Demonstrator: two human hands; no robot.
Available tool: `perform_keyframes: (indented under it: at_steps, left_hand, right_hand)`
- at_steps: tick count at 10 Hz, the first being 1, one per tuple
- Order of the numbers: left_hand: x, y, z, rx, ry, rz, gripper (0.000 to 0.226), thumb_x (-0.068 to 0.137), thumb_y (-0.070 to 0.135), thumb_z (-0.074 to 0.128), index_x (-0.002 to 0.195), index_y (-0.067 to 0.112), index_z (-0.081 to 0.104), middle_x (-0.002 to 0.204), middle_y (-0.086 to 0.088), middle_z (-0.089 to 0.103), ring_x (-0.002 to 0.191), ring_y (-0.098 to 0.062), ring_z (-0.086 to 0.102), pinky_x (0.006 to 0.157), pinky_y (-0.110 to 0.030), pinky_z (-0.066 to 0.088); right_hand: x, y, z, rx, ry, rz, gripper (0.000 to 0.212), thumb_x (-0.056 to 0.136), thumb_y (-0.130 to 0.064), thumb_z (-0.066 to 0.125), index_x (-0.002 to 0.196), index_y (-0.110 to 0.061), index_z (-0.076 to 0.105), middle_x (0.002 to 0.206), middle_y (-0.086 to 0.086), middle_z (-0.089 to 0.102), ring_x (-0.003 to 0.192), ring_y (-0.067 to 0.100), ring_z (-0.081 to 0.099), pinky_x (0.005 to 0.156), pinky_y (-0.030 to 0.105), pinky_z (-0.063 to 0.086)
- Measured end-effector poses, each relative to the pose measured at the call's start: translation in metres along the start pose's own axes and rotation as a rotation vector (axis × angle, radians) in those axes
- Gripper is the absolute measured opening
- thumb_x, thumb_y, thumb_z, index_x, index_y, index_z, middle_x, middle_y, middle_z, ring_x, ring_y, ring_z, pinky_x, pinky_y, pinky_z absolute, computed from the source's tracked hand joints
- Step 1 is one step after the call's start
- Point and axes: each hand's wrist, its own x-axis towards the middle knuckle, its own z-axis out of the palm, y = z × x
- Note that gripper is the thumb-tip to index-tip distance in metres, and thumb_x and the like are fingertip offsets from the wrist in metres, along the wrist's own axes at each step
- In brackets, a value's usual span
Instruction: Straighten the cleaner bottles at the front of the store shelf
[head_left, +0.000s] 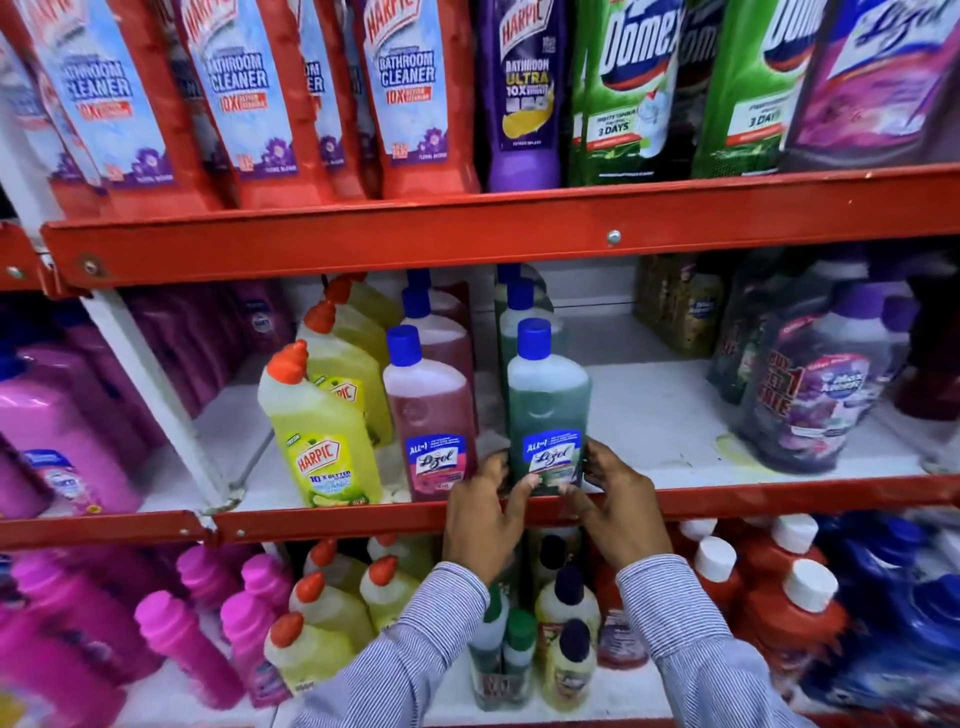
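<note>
A green Lizol bottle (548, 400) with a blue cap stands upright at the front of the middle shelf (363, 517). My left hand (485, 512) grips its lower left side and my right hand (621, 512) grips its lower right side, fingers over the label's bottom. Just to its left stands a pink Lizol bottle (428, 415), and further left a yellow-green Harpic bottle (322, 436) with an orange cap. More bottles of each kind line up behind them.
The red shelf rail above (467, 234) carries tall Harpic and Domex bottles. Dark purple-capped bottles (815, 395) stand at the right of the middle shelf, with bare white shelf (660, 415) between. Pink bottles fill the left bay; small bottles crowd the lower shelf.
</note>
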Motion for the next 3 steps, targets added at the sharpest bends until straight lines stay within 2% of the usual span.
perform_keyframes:
  at_steps: [1,2,3]
  left_hand:
    - [-0.002,0.007,-0.005,-0.010,-0.011,-0.014,0.051,0.091,0.058,0.050,0.125,0.020,0.060,0.112,-0.003,0.079,0.100,-0.024,0.076,0.085,-0.044,0.061]
    - [-0.001,0.011,-0.009,-0.046,-0.069,-0.051,0.054,0.090,0.057,0.056,0.130,0.020,0.058,0.120,-0.002,0.077,0.107,-0.019,0.073,0.092,-0.044,0.060]
    - [-0.001,0.033,-0.031,-0.063,-0.004,0.003,0.060,0.088,0.049,0.068,0.139,0.024,0.051,0.134,0.003,0.069,0.119,-0.010,0.066,0.102,-0.036,0.055]
  right_hand:
    - [0.000,0.000,-0.003,-0.015,-0.028,-0.002,0.060,0.080,-0.012,0.074,0.134,-0.022,0.052,0.118,-0.001,0.070,0.106,0.009,0.066,0.092,0.020,0.045]
    - [-0.004,0.004,-0.004,0.031,0.003,0.006,0.058,0.082,-0.012,0.073,0.135,-0.022,0.052,0.124,-0.001,0.068,0.108,0.011,0.066,0.092,0.022,0.050]
    - [-0.014,-0.014,-0.031,0.136,0.306,-0.045,0.039,0.089,-0.013,0.066,0.125,-0.027,0.058,0.122,-0.004,0.067,0.103,0.015,0.068,0.083,0.023,0.056]
